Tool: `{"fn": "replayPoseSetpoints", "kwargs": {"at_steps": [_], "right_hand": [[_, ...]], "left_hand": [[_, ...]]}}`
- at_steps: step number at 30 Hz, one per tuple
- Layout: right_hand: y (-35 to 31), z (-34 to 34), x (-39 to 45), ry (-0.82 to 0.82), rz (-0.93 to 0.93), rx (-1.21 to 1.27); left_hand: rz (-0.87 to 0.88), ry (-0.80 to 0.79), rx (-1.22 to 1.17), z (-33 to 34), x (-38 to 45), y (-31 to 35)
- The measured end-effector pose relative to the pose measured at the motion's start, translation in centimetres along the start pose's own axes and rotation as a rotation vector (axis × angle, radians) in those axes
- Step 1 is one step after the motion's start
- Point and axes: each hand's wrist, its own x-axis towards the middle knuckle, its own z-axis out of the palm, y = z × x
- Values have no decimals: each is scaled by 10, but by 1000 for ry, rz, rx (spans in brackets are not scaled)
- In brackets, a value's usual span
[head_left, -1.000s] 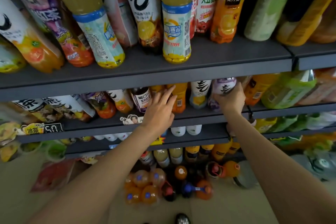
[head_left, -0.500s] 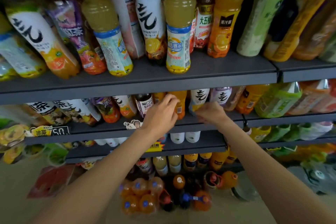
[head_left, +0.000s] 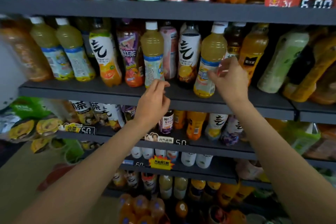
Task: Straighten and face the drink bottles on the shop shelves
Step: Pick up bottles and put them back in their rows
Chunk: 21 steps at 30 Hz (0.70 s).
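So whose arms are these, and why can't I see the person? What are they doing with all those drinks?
The camera sits on the person's head and looks forward and down, so you see only their two arms reaching out, as if they were yours. There is no robot here, just bare hands.

In front is a shop rack with dark grey shelves full of drink bottles. The left hand is at the foot of a pale yellow bottle with a white cap, whose label faces partly sideways. Its fingers look loosely curled; the picture is too blurry to say if they touch it. The right hand reaches for another yellow bottle that leans a bit. Neither hand clearly holds anything yet. The person is tidying, so bottles stand straight with labels forward.
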Motion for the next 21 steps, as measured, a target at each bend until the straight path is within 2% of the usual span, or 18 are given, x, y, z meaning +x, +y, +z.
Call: {"fn": "replayPoseSetpoints", "kwargs": {"at_steps": [4,8,12,17,21], "right_hand": [[2,32,15,-52,101,-2],[1,36,11,18,127,43],[-18,39,-22,-1,-35,142],[-85,43,-34,-197,-334,213],[-141,71,-35,-216,-444,221]], "left_hand": [[22,-31,40,-7,0,-7],[-36,2,44,-17,6,-20],[1,12,-2,-21,12,-25],[189,36,41,-36,14,-41],[170,128,58,-75,9,-91]]}}
